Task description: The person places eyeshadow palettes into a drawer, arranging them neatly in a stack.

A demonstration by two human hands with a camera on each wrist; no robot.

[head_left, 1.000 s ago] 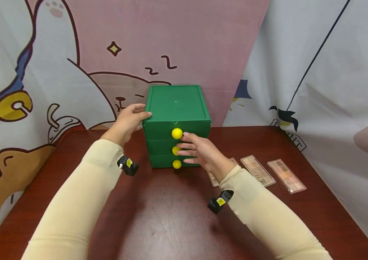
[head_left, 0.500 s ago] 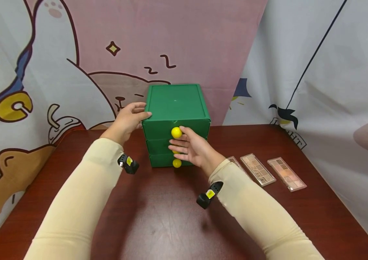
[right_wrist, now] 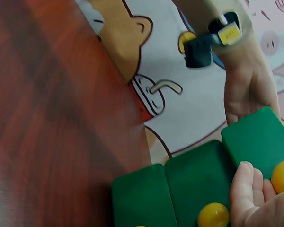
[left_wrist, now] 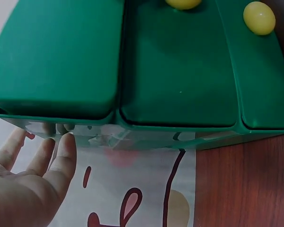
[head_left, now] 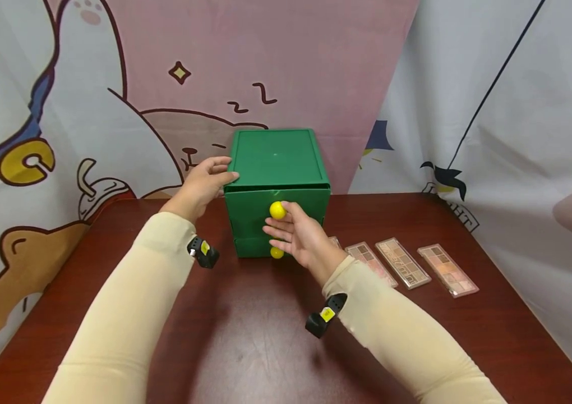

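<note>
A green cabinet [head_left: 276,157] with three drawers stands on the table, each drawer front bearing a round yellow knob. My right hand [head_left: 306,238] pinches the top knob [head_left: 277,210], thumb on its right side and the other fingers below it. The top drawer [right_wrist: 258,139] juts out slightly past the lower two, with a dark gap under the cabinet's top edge. At the cabinet's left side is my left hand [head_left: 202,185], thumb on the top edge and fingertips against the side wall in the left wrist view. My right hand hides the middle knob in the head view.
Several flat makeup palettes, among them a peach-toned palette [head_left: 449,271] and a brown-toned palette [head_left: 403,262], lie on the table [head_left: 245,336] right of the cabinet. One is partly behind my right hand. A cartoon-printed cloth [head_left: 316,67] hangs close behind the cabinet.
My right hand has moved left onto the top knob and taken hold of it. The top drawer has come slightly forward. My left hand has stayed at the cabinet's side.
</note>
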